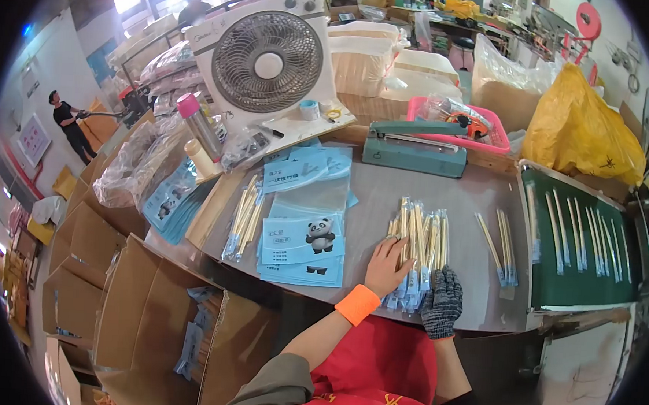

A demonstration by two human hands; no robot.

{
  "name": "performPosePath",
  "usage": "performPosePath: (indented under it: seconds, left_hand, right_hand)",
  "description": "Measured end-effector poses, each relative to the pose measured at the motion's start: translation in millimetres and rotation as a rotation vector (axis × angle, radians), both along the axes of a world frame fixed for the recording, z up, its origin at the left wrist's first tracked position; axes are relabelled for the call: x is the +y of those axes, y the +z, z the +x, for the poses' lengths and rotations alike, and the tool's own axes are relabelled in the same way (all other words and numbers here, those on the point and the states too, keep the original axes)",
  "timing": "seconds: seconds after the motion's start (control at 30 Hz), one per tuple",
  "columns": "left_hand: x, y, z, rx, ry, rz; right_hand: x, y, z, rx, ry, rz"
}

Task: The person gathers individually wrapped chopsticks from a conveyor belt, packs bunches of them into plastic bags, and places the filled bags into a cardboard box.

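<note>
A pile of wrapped bamboo chopsticks [419,237] lies on the grey table [384,182] in front of me. My left hand [389,267], bare with an orange wristband, rests on the pile's left side with its fingers stretched over the sticks. Against the lower right of the pile is my right hand [442,302], in a grey knitted glove, its fingers extended along the wrappers. Left of the pile are stacked blue panda-print bags [300,247]. Another bunch of wrapped chopsticks [244,220] lies beyond the bags, and a few loose chopsticks [505,249] lie to the right.
A green board [577,289] with chopsticks spread on it stands at the right. Behind are a bag sealer [413,154], a pink basket [498,131] and a fan [269,60]. Cardboard boxes [143,303] stand at the lower left. One person [70,122] is at the far left.
</note>
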State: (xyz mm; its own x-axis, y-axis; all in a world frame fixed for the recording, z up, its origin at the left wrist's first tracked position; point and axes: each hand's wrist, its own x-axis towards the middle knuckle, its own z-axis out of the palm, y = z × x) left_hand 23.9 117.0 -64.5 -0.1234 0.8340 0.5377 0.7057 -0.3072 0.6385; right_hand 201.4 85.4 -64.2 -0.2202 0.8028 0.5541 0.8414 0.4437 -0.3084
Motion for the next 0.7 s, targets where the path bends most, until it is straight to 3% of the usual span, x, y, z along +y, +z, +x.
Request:
performPosePath:
  seconds: [0.17, 0.53, 0.6, 0.67, 0.7]
  left_hand:
    - [2.8, -3.1, -1.9, 0.046, -0.026, -0.023]
    - [3.6, 2.4, 1.3, 0.139, -0.086, -0.133]
    - [1.9, 0.0, 4.5, 0.107, -0.095, -0.140]
    - [3.5, -2.1, 1.0, 0.112, -0.066, -0.136]
    - [2.7, -2.3, 1.0, 0.122, -0.024, -0.125]
  right_hand:
    - [1.0, -1.5, 1.1, 0.011, 0.014, 0.059]
    - [13.6, 33.3, 24.4, 0.119, -0.046, -0.131]
    - [52.2, 33.2, 55.4, -0.291, -0.205, 0.043]
    - [77.4, 54.7, 81.7, -0.357, -0.575, -0.222]
    - [85.3, 54.3, 97.4, -0.161, -0.527, -0.393]
